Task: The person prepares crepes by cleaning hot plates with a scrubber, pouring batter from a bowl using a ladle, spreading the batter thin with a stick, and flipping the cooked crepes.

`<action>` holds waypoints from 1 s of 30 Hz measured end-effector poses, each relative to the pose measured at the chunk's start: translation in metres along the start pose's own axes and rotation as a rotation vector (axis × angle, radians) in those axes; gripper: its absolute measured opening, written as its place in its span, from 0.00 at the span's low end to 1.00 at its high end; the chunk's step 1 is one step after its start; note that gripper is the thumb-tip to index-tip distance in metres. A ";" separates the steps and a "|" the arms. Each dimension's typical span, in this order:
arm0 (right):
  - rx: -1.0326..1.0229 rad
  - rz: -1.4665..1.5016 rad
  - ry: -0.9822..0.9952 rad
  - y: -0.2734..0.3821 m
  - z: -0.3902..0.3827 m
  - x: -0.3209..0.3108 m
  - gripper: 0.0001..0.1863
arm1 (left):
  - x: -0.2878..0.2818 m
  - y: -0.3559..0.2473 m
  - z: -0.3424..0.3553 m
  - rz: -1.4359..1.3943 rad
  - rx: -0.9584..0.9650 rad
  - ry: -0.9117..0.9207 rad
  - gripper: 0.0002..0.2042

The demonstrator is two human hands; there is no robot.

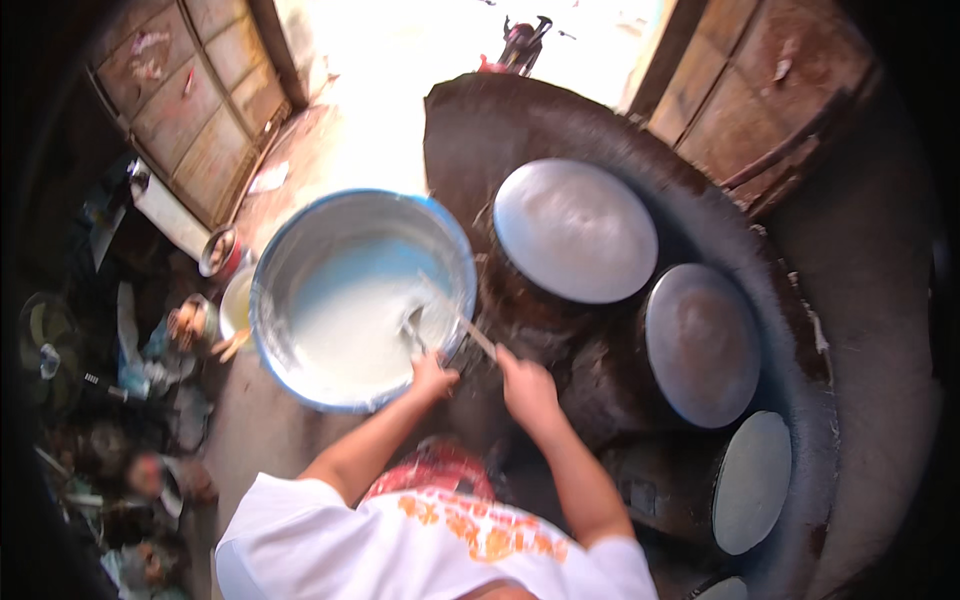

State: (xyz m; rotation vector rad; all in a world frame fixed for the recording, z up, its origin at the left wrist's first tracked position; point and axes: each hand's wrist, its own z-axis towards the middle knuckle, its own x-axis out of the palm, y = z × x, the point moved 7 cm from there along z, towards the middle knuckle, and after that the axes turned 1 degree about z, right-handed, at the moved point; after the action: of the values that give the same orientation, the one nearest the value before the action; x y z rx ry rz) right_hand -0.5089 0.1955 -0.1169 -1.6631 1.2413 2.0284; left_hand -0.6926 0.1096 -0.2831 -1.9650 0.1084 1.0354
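Observation:
A large blue-rimmed basin [268,350] of white batter [345,345] stands in front of me, left of the middle. My left hand [434,378] is closed at its near right rim around the handle of a ladle [413,326], whose head is over the batter. Right of the basin, my right hand [528,388] grips a stick-like handle [480,339]. That handle crosses the rim into the basin, and its far end blurs into the batter, so its kind cannot be made out.
Round griddles [575,230] [703,345] curve along a dark stove top [530,115] on my right; one farther down carries a pale sheet [752,483]. Left of the basin stand a small bowl [236,305] and a tin [226,254]. Clutter fills the left side. Rusty doors [190,90] flank a bright doorway.

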 end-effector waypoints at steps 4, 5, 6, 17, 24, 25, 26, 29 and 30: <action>0.077 -0.188 0.239 0.017 0.128 0.053 0.13 | -0.042 0.047 0.018 -0.639 -0.544 0.067 0.32; 0.075 -0.261 0.366 0.023 0.137 0.068 0.13 | -0.034 0.059 0.019 -0.661 -0.500 0.117 0.31; 0.061 -0.315 0.421 0.033 0.134 0.077 0.12 | -0.042 0.064 0.017 -0.650 -0.368 0.135 0.29; 0.082 -0.194 0.293 0.037 0.129 0.037 0.07 | -0.086 0.065 0.123 -0.583 -0.356 0.219 0.26; 0.275 -0.164 0.345 0.037 0.122 0.079 0.14 | -0.031 0.091 0.123 -1.073 -0.660 0.345 0.28; 0.295 -0.143 0.422 0.038 0.119 0.095 0.16 | -0.017 0.080 0.113 -1.256 -0.716 0.401 0.28; 0.324 -0.071 0.418 0.041 0.108 0.106 0.15 | -0.009 0.070 0.108 -1.391 -0.772 0.383 0.26; 0.349 0.179 0.364 0.042 0.070 0.123 0.16 | 0.005 0.036 0.092 -1.647 -0.894 0.318 0.18; 0.372 0.284 0.313 0.043 0.056 0.123 0.16 | 0.006 0.026 0.084 -1.704 -0.900 0.289 0.13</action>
State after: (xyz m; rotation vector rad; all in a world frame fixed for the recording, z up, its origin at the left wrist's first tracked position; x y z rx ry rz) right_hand -0.6156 0.1704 -0.2077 -1.7361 1.9212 1.5705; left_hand -0.7527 0.1580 -0.3265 -1.9047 -1.7869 -0.4549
